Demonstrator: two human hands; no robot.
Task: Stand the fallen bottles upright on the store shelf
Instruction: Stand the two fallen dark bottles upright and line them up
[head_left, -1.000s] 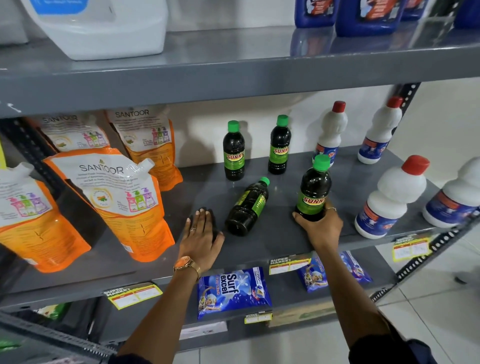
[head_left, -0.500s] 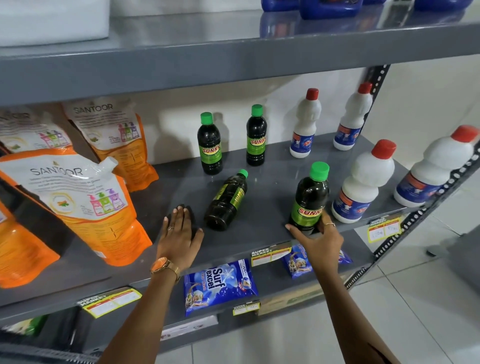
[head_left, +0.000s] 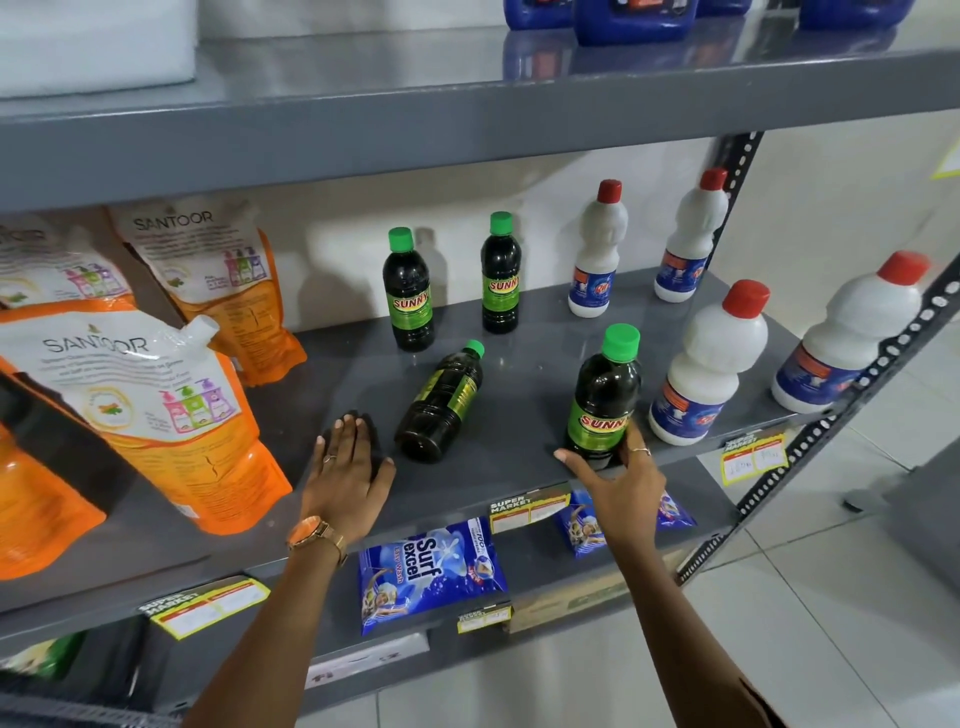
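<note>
Right hand (head_left: 621, 480) off; four dark bottles (head_left: 440, 402).

I am wearing a gold-toned wristwatch (head_left: 318, 535) on my left wrist, a ring on my left hand (head_left: 347, 480), and another ring on my right hand (head_left: 621, 488).

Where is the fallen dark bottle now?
The fallen bottle lies mid-shelf in the head view, cap pointing back, between the left hand and the upright front bottle.

shelf (head_left: 519, 395): grey metal, glossy | fallen bottle (head_left: 441, 402): dark shiny plastic
</note>
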